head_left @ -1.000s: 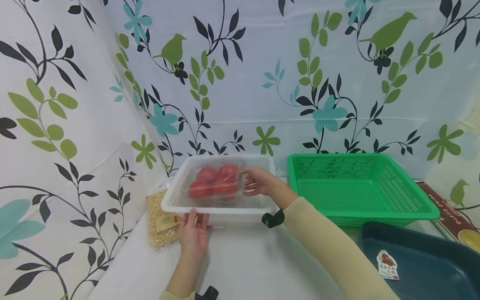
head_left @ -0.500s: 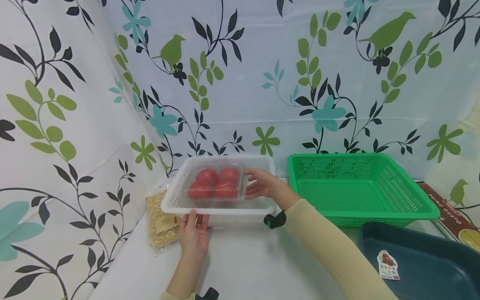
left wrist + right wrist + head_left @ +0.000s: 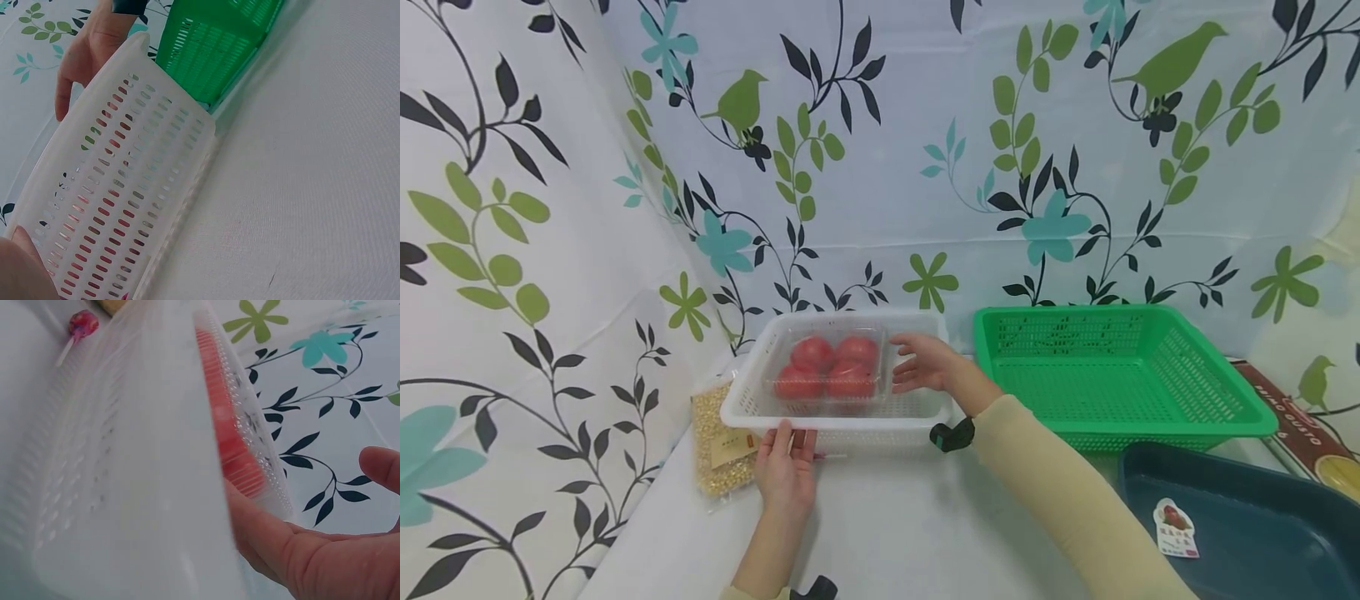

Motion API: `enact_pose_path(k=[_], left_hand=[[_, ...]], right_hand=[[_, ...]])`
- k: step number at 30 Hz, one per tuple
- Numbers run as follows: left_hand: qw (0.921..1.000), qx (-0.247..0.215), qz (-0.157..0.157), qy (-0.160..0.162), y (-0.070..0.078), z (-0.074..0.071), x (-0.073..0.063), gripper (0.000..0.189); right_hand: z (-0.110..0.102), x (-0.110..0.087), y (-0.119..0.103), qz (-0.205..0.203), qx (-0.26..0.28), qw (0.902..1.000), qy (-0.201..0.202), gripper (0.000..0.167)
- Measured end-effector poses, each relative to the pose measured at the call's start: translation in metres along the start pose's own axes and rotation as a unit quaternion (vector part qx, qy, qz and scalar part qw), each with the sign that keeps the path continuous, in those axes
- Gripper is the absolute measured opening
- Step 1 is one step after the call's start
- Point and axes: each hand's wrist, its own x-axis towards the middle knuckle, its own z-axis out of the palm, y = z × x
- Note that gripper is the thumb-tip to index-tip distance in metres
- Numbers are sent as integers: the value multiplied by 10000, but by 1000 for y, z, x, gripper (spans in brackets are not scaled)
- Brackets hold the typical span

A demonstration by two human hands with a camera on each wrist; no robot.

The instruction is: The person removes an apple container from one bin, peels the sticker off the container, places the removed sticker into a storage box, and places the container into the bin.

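Note:
A white perforated basket point(image 3: 917, 407) stands on the table at the back left. Inside its left part lies a clear plastic box of several tomatoes point(image 3: 852, 377), roughly level. My left hand point(image 3: 786, 475) is at the front rim, palm up, its thumb over the edge and its other fingers below the lip. In the left wrist view its thumb point(image 3: 26, 253) shows against the basket's wall. My right hand point(image 3: 928, 367) is over the basket's right part, beside the box, fingers loosely bent around nothing. The right wrist view shows those fingers point(image 3: 269, 534) reaching past the basket's edge.
A green perforated basket point(image 3: 1240, 400) stands to the right, with a dark blue tray point(image 3: 1247, 517) bearing a sticker point(image 3: 1176, 531) in front. A bag of yellow grains point(image 3: 718, 458) lies left of the white basket. A lollipop point(image 3: 84, 326) lies near its front.
The tomato box has settled flatter in the white basket. My right hand has drawn slightly right, away from the box. The left hand has stayed at the rim.

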Motion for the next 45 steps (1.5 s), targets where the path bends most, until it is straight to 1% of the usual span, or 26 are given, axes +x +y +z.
enact_pose_path(k=[4,8,18,22,25,32,39,45], left_hand=[[10000,30,45,-28,0,0,-1,18],[9999,4,59,-84,-1,1,-1,19],[9999,-77,58,-55,-2,0,-2,16],[9999,-123,34,-69,-4,0,-1,16],[9999,-89,53,-93,-4,-1,-1,16],[9998,21,145,-114,-4,-1,-1,14],[9998,-76,136,-122,-4,-2,1,13],[9998,-145,104,-125,-3,-3,1,11]], right_hand=[[-3,-1,-2,-161,44,9998,74,69],[-7,-3,-4,-184,117,9997,80,69],[-11,-16,-7,-311,-117,9994,22,66],[-13,-25,-8,-375,-267,9989,-26,65],[-15,-34,-7,-431,-274,9986,-115,63],[-21,-54,-4,-679,-239,9964,-442,59],[-27,-74,-2,-745,-272,9952,-572,54],[-37,-86,1,-787,-254,9941,-709,55]])
